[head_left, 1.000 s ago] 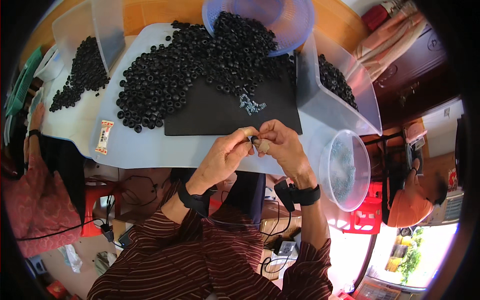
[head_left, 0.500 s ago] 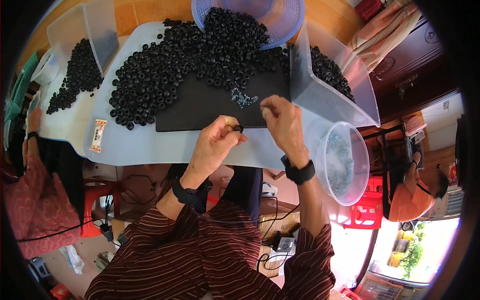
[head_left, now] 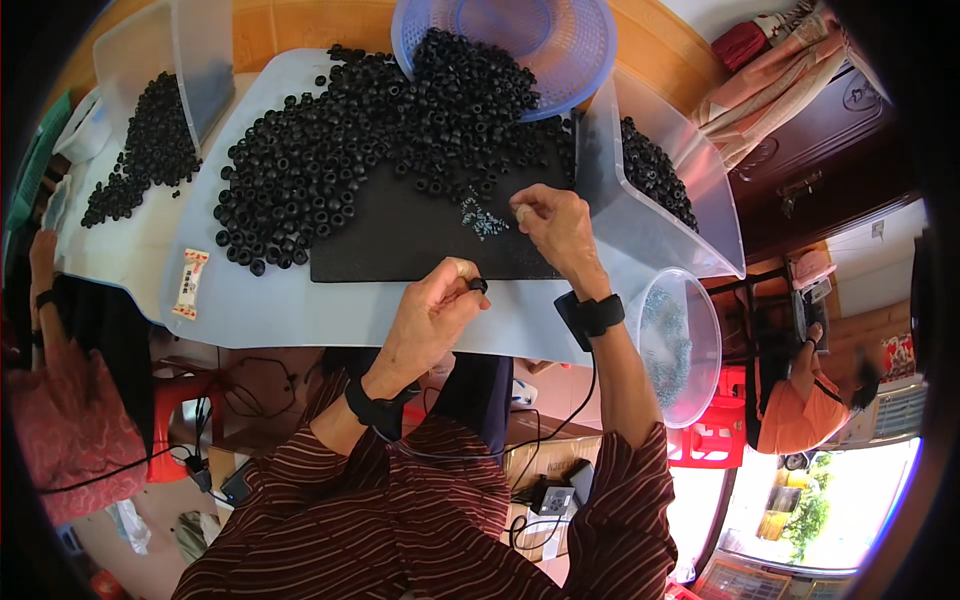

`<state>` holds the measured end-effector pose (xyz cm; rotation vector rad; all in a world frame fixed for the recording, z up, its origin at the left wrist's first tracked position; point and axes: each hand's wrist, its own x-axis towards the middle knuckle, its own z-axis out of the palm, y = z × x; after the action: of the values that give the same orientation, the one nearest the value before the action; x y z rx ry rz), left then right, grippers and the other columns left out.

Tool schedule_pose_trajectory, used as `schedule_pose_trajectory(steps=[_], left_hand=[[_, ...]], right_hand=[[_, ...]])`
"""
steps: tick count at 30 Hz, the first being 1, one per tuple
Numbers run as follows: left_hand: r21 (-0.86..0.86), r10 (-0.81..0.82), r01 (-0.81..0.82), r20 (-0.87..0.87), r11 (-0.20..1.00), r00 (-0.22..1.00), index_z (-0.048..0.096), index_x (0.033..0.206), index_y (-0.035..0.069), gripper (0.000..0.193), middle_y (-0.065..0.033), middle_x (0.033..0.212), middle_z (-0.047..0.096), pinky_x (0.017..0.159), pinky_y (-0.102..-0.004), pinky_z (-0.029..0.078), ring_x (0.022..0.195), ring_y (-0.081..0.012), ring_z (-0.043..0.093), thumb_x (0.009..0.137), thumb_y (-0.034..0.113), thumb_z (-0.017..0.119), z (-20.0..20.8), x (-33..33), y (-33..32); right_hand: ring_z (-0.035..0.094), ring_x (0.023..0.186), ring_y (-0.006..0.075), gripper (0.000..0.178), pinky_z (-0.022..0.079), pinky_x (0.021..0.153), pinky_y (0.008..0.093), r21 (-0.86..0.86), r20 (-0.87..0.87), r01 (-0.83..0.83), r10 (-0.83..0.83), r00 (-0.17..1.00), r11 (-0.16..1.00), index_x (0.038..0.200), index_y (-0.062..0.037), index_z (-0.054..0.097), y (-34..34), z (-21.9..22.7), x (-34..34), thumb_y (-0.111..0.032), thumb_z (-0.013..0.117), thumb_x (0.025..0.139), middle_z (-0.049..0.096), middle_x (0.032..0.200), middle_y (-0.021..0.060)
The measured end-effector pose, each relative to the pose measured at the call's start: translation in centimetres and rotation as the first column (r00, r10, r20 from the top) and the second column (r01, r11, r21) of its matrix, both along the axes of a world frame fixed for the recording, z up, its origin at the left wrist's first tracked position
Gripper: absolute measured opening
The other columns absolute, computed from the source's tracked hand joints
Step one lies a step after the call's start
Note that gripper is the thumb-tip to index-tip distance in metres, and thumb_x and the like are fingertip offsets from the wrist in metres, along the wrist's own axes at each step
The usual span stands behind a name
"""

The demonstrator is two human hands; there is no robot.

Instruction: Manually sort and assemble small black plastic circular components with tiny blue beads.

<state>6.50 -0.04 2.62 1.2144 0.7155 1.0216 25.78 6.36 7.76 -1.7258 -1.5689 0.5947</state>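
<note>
My left hand (head_left: 428, 318) is closed, gripping a small round black plastic part (head_left: 479, 286) with a hole in it, just off the front edge of a black mat (head_left: 400, 240). Over the mat's right side is my right hand (head_left: 562, 232), its thumb and forefinger pinched together. Whatever those fingertips hold, if anything, is too small to make out. Beside them lies a small scatter of tiny silvery-blue pieces (head_left: 483, 219). Behind, a large heap of similar black plastic parts (head_left: 300, 165) covers the back and left of the table.
A blue plastic basket (head_left: 575, 70) tips toward the heap. Clear bins of black parts stand at the left (head_left: 135, 50) and right (head_left: 700, 245). A round clear tub (head_left: 700, 375) holds tiny pieces. A wrapped packet (head_left: 190, 284) lies front left. Other people sit at both sides.
My right hand has lowered slightly toward the left, closer to the tiny pieces, which are now more spread out. My left hand still grips the black part. The view has shifted a little.
</note>
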Motion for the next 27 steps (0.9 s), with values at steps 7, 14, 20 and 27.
schedule_pose_trajectory(steps=[7,14,20,27], left_hand=[[0.019,0.012,-0.011,-0.063,1.0,0.998,0.052,0.104,-0.002,0.017,-0.0057,0.082,0.065,0.063,-0.0197,0.044,0.071,-0.0042,0.053,0.088,0.003,0.054,0.2,0.2,0.0],[0.058,0.033,-0.029,-0.075,0.998,0.997,0.053,0.104,-0.002,0.017,-0.0054,0.082,0.064,0.062,-0.02,0.044,0.07,-0.0045,0.052,0.089,0.005,0.055,0.0,0.3,-0.1],[0.045,0.021,-0.019,-0.052,0.999,0.998,0.053,0.104,-0.002,0.017,-0.006,0.082,0.065,0.064,-0.0203,0.045,0.071,-0.0052,0.054,0.089,0.006,0.056,-0.4,0.4,0.0],[0.044,0.031,-0.028,-0.058,0.999,0.998,0.053,0.104,-0.002,0.017,-0.006,0.082,0.065,0.065,-0.0198,0.046,0.072,-0.0055,0.056,0.089,0.004,0.056,0.1,0.3,-0.2]], right_hand=[[0.065,0.067,0.0163,0.021,0.052,0.066,0.0274,0.176,0.314,-0.23,0.166,0.935,0.957,0.096,-0.0003,0.068,-0.1,-1.8,0.1,-0.001,0.061,0.076,0.068,0.075,0.0116],[0.068,0.071,0.0251,0.02,0.054,0.07,0.0324,0.031,0.058,0.003,-0.005,0.998,0.999,0.093,0.0014,0.068,-0.6,-0.9,1.2,-0.002,0.062,0.074,0.069,0.078,0.0156],[0.068,0.075,0.0239,0.024,0.054,0.071,0.0315,0.192,0.404,-0.255,0.16,0.9,0.948,0.098,0.0003,0.067,-0.7,-1.7,-0.2,-0.002,0.062,0.075,0.069,0.085,0.0155],[0.068,0.068,0.0295,0.011,0.053,0.067,0.0329,0.153,0.113,-0.007,-0.01,0.994,0.988,0.084,0.0009,0.069,0.2,-0.5,0.5,-0.007,0.064,0.078,0.068,0.073,0.0166]])
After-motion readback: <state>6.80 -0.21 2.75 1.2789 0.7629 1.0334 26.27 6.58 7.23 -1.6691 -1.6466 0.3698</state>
